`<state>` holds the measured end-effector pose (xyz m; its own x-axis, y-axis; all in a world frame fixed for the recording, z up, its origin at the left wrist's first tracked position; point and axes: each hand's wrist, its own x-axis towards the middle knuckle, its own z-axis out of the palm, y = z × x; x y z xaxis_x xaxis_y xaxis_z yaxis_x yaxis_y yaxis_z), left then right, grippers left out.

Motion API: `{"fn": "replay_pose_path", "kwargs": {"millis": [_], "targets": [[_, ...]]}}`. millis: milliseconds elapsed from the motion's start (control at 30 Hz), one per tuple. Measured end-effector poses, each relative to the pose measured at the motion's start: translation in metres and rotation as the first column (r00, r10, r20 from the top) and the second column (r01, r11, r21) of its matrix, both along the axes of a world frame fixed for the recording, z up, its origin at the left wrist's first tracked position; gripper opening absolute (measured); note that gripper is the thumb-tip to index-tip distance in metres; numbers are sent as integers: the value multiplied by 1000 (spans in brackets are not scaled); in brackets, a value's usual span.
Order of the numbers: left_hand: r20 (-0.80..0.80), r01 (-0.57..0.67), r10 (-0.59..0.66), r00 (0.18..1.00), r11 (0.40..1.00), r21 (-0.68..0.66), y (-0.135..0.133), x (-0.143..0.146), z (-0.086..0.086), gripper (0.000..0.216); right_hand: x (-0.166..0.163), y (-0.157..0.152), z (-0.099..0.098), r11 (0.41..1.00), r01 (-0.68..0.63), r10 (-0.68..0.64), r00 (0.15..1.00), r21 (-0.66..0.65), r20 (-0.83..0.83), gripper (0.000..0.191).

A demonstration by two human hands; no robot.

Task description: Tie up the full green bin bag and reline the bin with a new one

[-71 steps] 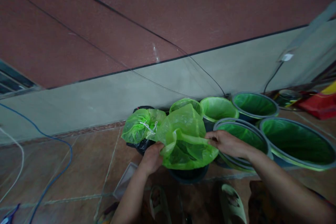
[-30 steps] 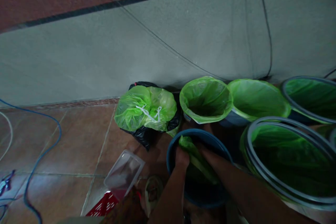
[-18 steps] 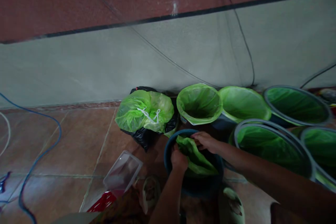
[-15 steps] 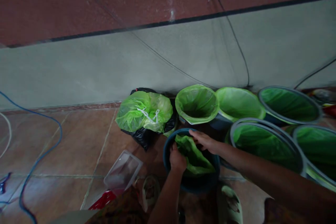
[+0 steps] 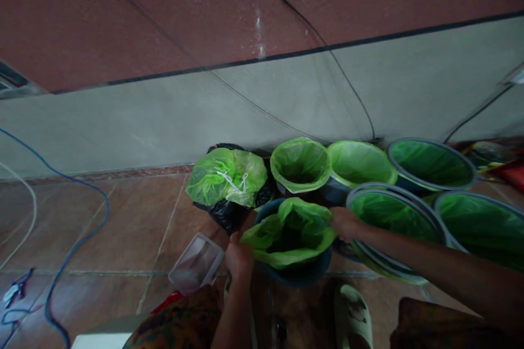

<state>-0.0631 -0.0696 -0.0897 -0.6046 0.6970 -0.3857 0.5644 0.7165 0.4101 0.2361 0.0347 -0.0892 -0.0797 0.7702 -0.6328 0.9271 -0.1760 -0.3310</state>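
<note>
A dark blue bucket (image 5: 298, 274) stands on the tiled floor just in front of me. A translucent green plastic bag (image 5: 289, 232) sits in it, its mouth spread wide and draped over the rim. My left hand (image 5: 238, 257) grips the bag's edge at the bucket's left side. My right hand (image 5: 346, 223) holds the bag's edge at the right side. The bag's inside shows dark and hollow.
A tied green bag (image 5: 226, 177) lies on a black bag (image 5: 221, 212) to the left. Several green-lined buckets (image 5: 301, 163) (image 5: 393, 212) stand behind and to the right, against the grey wall. A clear plastic lid (image 5: 195, 263) and blue cable (image 5: 77, 240) lie on the floor.
The bag was held open above the bucket, then pushed down inside it. Now both hands have drawn its mouth up and outward over the rim, left and right.
</note>
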Motion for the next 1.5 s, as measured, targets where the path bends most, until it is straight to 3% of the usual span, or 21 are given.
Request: {"fn": "replay_pose_path", "kwargs": {"millis": [100,200,267,300,333,400,467,567,733,967,1067,1133,1200,1267,1367,1433,1500], "targets": [[-4,-39,39,999,998,-42,-9,-13,-4,42,20,-16,7,977,-63,89,989,-201,122,30],[-17,46,-48,999,994,-99,-10,-15,2,47,31,-11,21,920,-129,228,944,-370,238,15],[-100,129,-135,986,990,-58,-1,-9,12,57,28,6,33,937,-201,260,947,-287,187,44],[-159,179,-179,971,984,-13,7,-3,18,61,23,16,38,949,-254,279,952,-185,128,57],[-211,247,-234,949,968,40,16,3,23,63,15,26,41,948,-320,319,947,1,36,65],[-239,392,-363,901,916,88,37,19,29,55,-7,43,42,910,-327,367,921,254,-131,58],[-247,502,-482,841,864,23,56,31,26,41,-32,53,33,904,-319,377,909,285,-176,38],[-252,558,-570,782,821,-125,70,38,8,32,-59,55,12,913,-331,357,931,241,-73,36],[-286,546,-558,779,828,-127,63,23,-18,31,-66,44,-15,922,-295,316,948,252,-47,21],[-204,493,-492,846,869,-53,52,16,-18,25,-62,35,-26,932,-286,312,945,220,-93,11],[-249,465,-434,866,882,78,47,17,-19,29,-68,34,-27,951,-246,272,954,186,-126,20],[-259,454,-403,878,872,183,43,17,-20,29,-75,35,-25,942,-267,298,944,202,-141,36],[-239,463,-405,883,835,297,41,18,-20,28,-83,36,-21,905,-333,376,918,264,-131,53],[-215,479,-428,878,780,403,40,18,-20,27,-91,37,-15,849,-410,463,881,334,-93,57],[-200,466,-424,883,751,468,40,15,-21,25,-98,40,-9,797,-459,512,858,392,-37,29],[-186,437,-397,899,783,443,40,12,-23,26,-97,41,-7,790,-459,506,862,406,-10,15],[-150,408,-380,913,825,392,41,9,-26,27,-93,43,-5,802,-414,466,884,431,-18,16]]}}
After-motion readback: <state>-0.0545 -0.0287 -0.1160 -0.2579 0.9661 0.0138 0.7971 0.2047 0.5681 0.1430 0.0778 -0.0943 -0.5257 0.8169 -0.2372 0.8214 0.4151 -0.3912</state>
